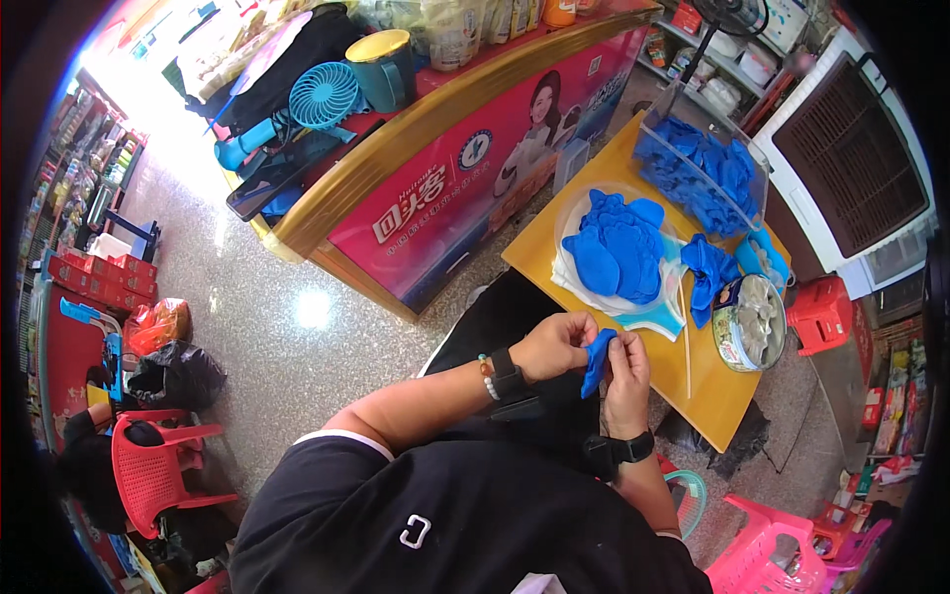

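My left hand (556, 346) and my right hand (627, 384) pinch a small folded piece of blue cloth (596, 364) between them, just off the near-left edge of the wooden table (714, 404). On the table a pile of flat, rounded blue cloth pieces (618, 249) lies on white and light-blue material. Right of the pile is a crumpled blue piece (705, 277), beside a thin pale stick (686, 342). A round tin (732, 342) with whitish contents stands at the table's right side. At the far end, a clear bin (757, 183) holds many more blue pieces.
A wooden-edged counter (381, 188) with a printed red front stands ahead to the left, bearing a blue fan (325, 96) and a lidded jug (384, 74). A white air cooler (841, 148) is at far right. Pink chairs (153, 475) stand behind on the left and right.
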Tool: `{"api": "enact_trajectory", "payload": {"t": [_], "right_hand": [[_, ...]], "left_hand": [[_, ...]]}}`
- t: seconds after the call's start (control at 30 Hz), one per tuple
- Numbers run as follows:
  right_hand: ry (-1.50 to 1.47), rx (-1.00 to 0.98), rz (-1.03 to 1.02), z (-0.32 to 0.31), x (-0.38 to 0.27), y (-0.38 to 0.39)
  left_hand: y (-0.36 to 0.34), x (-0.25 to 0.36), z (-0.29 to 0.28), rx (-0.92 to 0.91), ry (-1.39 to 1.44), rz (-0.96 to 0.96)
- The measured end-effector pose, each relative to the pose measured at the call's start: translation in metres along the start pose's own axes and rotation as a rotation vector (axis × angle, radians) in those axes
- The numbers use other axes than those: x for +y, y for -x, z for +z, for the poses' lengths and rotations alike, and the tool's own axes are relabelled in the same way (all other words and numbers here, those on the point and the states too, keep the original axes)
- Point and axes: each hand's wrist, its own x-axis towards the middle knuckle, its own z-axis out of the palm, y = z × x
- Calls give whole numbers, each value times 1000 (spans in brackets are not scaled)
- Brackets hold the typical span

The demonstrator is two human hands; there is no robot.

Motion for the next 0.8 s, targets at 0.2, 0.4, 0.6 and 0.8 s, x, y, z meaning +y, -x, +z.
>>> {"api": "enact_trajectory", "payload": {"t": [0.2, 0.4, 0.6, 0.8], "right_hand": [[42, -118, 68, -5, -5, -2], [295, -104, -196, 8, -28, -6], [215, -22, -269, 12, -27, -2], [182, 52, -198, 15, -23, 8]], "left_hand": [[2, 10, 2, 33, 14, -52], [8, 26, 14, -27, -89, -180], [-2, 12, 6, -66, -98, -116], [4, 24, 12, 132, 78, -42]]}}
